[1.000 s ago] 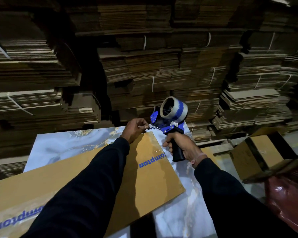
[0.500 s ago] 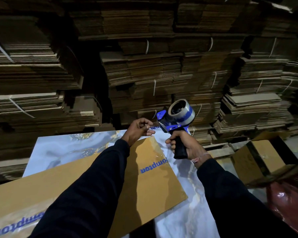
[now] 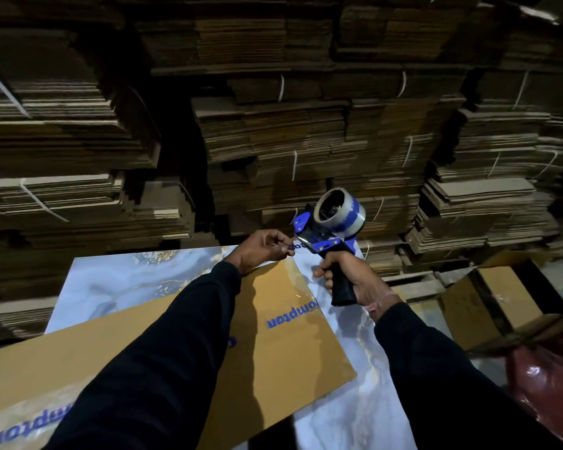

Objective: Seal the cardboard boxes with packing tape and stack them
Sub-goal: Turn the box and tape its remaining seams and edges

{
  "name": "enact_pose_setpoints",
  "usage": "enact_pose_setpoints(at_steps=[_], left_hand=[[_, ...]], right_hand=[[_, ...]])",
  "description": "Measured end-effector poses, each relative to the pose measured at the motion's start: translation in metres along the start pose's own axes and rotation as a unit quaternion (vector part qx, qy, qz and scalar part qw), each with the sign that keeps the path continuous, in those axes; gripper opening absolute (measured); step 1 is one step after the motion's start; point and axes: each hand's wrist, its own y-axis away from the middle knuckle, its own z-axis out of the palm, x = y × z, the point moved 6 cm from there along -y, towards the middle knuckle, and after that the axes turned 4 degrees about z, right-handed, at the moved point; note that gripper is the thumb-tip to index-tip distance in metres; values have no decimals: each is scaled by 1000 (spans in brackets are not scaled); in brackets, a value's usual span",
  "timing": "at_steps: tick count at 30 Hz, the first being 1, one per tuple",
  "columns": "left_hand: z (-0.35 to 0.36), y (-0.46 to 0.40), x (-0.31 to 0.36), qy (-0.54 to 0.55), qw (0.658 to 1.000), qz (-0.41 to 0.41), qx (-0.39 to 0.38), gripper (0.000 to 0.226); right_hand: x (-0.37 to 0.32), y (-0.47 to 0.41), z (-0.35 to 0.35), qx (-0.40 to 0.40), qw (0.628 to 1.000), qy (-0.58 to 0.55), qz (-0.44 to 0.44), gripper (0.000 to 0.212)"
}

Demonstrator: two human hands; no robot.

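A flattened brown cardboard box point(image 3: 283, 349) with blue lettering lies across the marble-patterned table point(image 3: 127, 280). My right hand point(image 3: 348, 277) grips the black handle of a blue tape dispenser point(image 3: 325, 232) that carries a roll of printed clear tape point(image 3: 342, 212), held above the box's far corner. My left hand point(image 3: 264, 248) pinches the loose end of the tape point(image 3: 294, 245) beside the dispenser's blade. Clear tape runs along the box's right edge and across its near left corner.
Tall stacks of bundled flat cardboard point(image 3: 306, 131) fill the whole background behind the table. An open brown box point(image 3: 498, 297) stands on the floor at right, next to a shiny dark red object point(image 3: 553, 384). The table's far edge sits close to the stacks.
Both hands have lifted slightly above the box's far corner. My left hand's fingers have gone from a closed fist at the dispenser to pinching the tape end pulled out leftward.
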Motion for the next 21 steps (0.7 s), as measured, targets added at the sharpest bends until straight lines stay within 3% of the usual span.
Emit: enact_pose_setpoints(at_steps=[10, 21], left_hand=[[-4, 8, 2, -137, 990, 18, -5, 14], [2, 21, 1, -190, 978, -10, -82, 16]], right_hand=[[25, 6, 6, 16, 999, 31, -4, 23], [32, 17, 8, 7, 1000, 19, -18, 17]])
